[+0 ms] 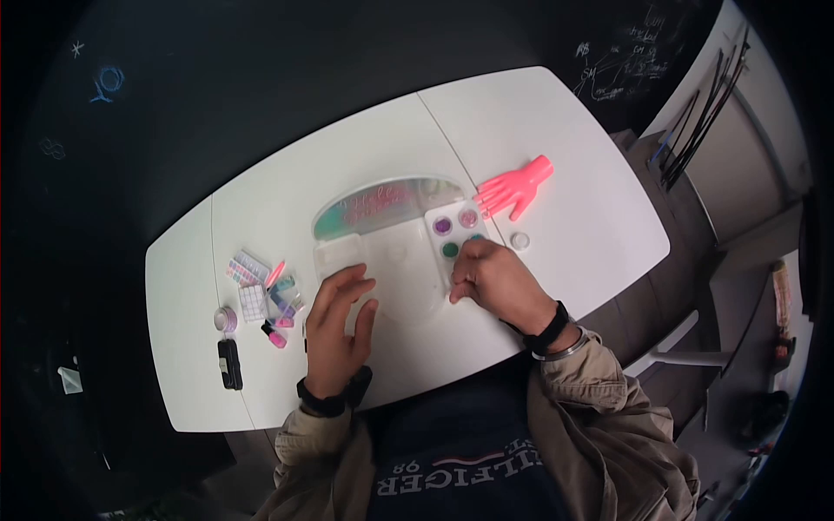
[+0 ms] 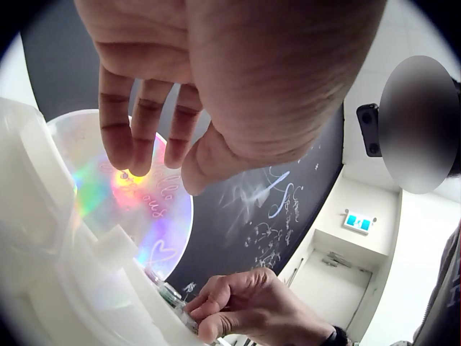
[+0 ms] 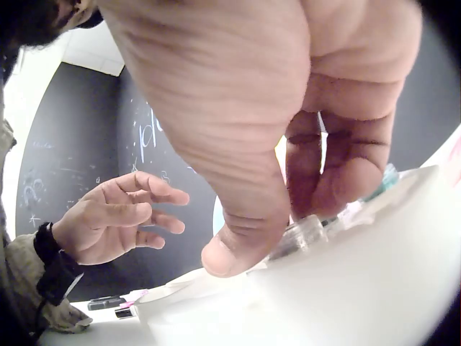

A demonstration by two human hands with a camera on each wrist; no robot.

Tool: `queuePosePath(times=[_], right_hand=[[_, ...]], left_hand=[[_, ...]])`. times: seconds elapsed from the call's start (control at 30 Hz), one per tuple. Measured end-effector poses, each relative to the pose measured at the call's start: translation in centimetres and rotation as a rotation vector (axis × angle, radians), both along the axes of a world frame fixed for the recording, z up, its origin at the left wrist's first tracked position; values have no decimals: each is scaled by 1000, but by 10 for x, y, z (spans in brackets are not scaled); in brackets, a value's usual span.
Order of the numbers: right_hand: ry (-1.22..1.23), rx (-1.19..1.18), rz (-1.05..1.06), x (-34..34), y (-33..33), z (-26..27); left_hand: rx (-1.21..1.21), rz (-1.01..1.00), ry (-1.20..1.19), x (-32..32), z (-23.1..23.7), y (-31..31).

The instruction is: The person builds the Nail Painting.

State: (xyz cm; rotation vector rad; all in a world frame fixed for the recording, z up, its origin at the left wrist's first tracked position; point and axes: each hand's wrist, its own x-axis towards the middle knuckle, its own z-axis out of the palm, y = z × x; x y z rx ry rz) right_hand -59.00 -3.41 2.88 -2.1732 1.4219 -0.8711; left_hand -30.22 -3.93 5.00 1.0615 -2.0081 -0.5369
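Watching remotely, I count by the clock around one white case (image 1: 413, 291): two hands, the left hand (image 1: 337, 328) at seven and the right hand (image 1: 506, 282) at four; one pink model hand (image 1: 519, 185) at two; one loose white jar (image 1: 519, 241) at three; one pink pen (image 1: 275, 273) at nine; one black box (image 1: 230, 365) at eight; and, partly hidden, probably at least four coloured pots (image 1: 443, 226) towards two.
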Motion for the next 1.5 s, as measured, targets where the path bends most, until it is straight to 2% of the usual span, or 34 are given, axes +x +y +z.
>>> queuePosePath(times=[0.13, 0.2, 0.27, 0.37, 0.47, 0.67, 0.77, 1.1, 1.27, 1.4, 1.5], right_hand=[[27, -98, 19, -23, -2, 10], [-16, -138, -152, -34, -1, 10], [83, -66, -299, -53, 0, 5], [269, -110, -450, -72, 3, -7], [365, -107, -478, -79, 10, -20], [188, 36, -433, -84, 9, -32], [117, -76, -417, -75, 9, -27], [134, -68, -386, -72, 8, -33], [32, -124, -318, -47, 21, -2], [129, -153, -222, -35, 23, 5], [164, -136, -228, -35, 23, 4]], left_hand=[[-24, 33, -14, 7, 0, -1], [-18, 48, 11, 10, 2, -2], [-17, 62, 21, 15, 3, -3], [-30, 75, 17, 16, 4, -3], [-61, 83, -7, 17, 7, -4], [-77, 89, -1, 18, 6, -1], [-49, 102, -1, 19, 2, 2], [-57, 131, 10, 30, 4, 6], [-56, 149, 18, 31, 3, 7], [-68, 144, 19, 31, 4, 6], [-63, 145, 18, 32, 5, 8]])
